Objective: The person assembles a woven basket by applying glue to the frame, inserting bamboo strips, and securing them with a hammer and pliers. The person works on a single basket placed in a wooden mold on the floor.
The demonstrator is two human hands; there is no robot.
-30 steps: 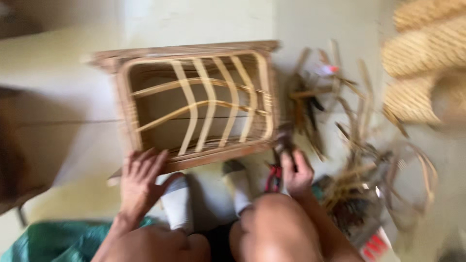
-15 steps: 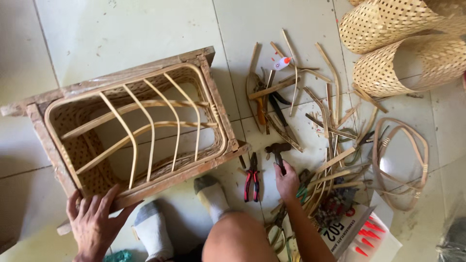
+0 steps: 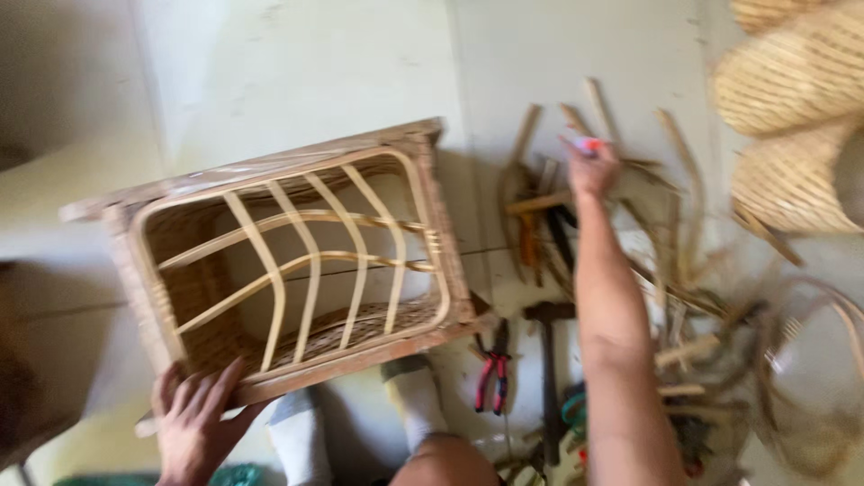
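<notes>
A rectangular rattan frame (image 3: 432,216) with curved cane ribs lies on the tiled floor in front of me. My left hand (image 3: 193,423) rests flat on its near left corner. My right hand (image 3: 589,166) is stretched far out over a pile of cane strips (image 3: 540,193), fingers closed around a small white and red object (image 3: 587,144); blur hides what it is. Red-handled pliers (image 3: 492,373) and a hammer (image 3: 549,355) lie on the floor by my right forearm.
Woven bamboo baskets (image 3: 792,135) sit at the far right. A coil of cane (image 3: 814,378) and loose scraps lie at the lower right. My socked feet (image 3: 414,400) are against the frame's near edge.
My right hand left the hammer by my knee and reached forward to the cane pile, closing on a small white and red object. The left hand stays on the frame's corner.
</notes>
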